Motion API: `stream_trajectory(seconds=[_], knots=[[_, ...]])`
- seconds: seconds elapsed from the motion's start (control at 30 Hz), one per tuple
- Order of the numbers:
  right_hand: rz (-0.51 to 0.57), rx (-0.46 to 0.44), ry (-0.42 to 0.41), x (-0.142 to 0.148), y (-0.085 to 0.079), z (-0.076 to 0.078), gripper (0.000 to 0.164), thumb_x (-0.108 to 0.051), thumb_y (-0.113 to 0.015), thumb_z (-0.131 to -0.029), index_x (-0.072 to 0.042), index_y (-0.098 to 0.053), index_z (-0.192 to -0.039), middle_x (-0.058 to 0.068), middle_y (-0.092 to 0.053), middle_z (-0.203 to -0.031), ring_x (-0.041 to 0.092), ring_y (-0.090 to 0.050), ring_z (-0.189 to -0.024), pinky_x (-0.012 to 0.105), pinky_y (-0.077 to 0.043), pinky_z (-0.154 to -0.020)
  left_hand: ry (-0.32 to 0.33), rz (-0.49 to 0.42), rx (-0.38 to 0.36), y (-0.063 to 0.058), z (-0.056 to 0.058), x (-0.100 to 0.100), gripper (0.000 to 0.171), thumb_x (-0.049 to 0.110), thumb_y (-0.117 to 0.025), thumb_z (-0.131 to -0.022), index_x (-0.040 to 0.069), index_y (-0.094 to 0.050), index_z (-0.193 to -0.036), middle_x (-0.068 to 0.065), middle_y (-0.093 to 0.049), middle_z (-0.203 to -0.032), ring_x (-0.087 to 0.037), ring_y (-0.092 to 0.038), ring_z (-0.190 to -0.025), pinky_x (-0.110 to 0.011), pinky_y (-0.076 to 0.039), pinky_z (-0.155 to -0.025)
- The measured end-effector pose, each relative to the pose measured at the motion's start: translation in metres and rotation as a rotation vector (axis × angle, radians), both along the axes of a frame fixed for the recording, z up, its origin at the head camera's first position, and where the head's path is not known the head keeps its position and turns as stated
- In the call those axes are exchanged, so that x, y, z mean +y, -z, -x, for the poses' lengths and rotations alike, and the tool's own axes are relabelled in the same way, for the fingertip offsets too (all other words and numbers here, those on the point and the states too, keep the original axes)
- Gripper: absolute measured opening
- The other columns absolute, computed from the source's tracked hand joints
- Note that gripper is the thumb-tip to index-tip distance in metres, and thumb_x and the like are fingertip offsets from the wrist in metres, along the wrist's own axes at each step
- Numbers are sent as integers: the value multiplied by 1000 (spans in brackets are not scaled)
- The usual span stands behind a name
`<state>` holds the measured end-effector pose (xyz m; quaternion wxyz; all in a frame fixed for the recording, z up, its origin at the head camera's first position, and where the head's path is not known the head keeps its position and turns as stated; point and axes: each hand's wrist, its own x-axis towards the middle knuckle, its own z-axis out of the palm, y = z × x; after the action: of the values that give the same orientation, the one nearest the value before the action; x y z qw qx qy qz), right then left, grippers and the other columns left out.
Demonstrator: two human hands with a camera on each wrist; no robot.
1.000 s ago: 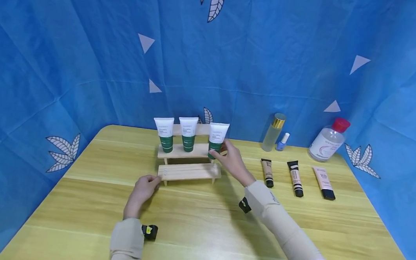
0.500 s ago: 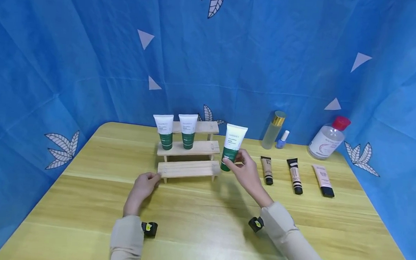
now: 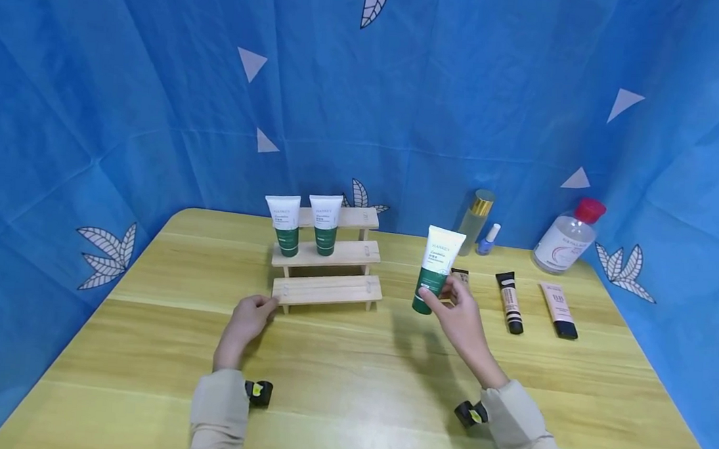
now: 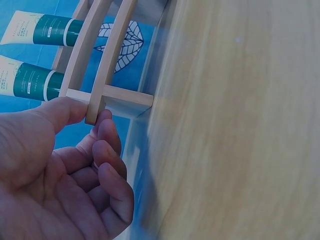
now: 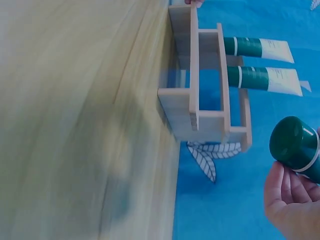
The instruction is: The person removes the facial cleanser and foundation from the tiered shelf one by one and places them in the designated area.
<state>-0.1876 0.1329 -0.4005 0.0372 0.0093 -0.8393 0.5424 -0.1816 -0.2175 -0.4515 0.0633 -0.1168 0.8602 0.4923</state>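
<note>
My right hand (image 3: 461, 318) holds a white and green squeeze tube (image 3: 438, 262) by its green lower part, above the table and right of a small wooden step rack (image 3: 328, 291). In the right wrist view the green cap (image 5: 292, 142) of that tube faces the camera. At the rack's front left corner, my left hand (image 3: 249, 320) pinches the end of the lowest step between thumb and fingertips, which shows close up in the left wrist view. Two matching tubes, one at the left (image 3: 284, 224) and one beside it (image 3: 325, 224), stand caps down on the middle step.
Right of the rack lie a black-capped tube (image 3: 510, 303), a pink tube (image 3: 558, 309) and a beige tube mostly behind my right hand. Behind them stand a gold-capped bottle (image 3: 474, 220), a nail polish bottle (image 3: 488, 239) and a red-capped clear bottle (image 3: 566, 237). A blue curtain (image 3: 366, 103) backs the table.
My right hand has lifted the third tube off the rack's middle step and carried it right and toward me. The left hand stays at the rack's corner.
</note>
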Motion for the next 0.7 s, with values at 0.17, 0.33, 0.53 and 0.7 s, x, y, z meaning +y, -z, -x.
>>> stream_trajectory(seconds=[0.17,0.33,0.53,0.7], knots=[[-30,-47,51,22,-2,-11,49,-37,-60,-93,-2,-50,-125,14,-59,-111,13,-53,-94,20,-44,-80,-4,9,0,1,1,1,37,31,-45,-100,-1,-60,-88,-1,-45,-67,-13,-35,-56,-28,-32,-54],[-22,-109,98,50,-6,-21,51,-38,-58,-94,1,-48,-125,5,-60,-105,2,-54,-86,21,-45,-75,-4,9,0,-1,1,3,37,30,-44,-101,-2,-60,-90,-1,-45,-67,-12,-35,-56,-28,-32,-54],[-41,-180,181,98,1,-39,55,-40,-57,-94,3,-45,-126,-11,-58,-90,-4,-53,-78,20,-48,-72,-5,-1,-9,-1,-1,4,37,30,-44,-101,-3,-60,-91,-5,-50,-73,-13,-37,-59,-28,-34,-55],[-76,-242,247,148,28,-50,59,-48,-61,-89,0,-48,-122,-13,-59,-84,-2,-56,-74,24,-50,-64,-5,15,-8,0,0,2,37,30,-44,-101,-2,-60,-90,-4,-50,-73,-13,-37,-59,-28,-33,-56]])
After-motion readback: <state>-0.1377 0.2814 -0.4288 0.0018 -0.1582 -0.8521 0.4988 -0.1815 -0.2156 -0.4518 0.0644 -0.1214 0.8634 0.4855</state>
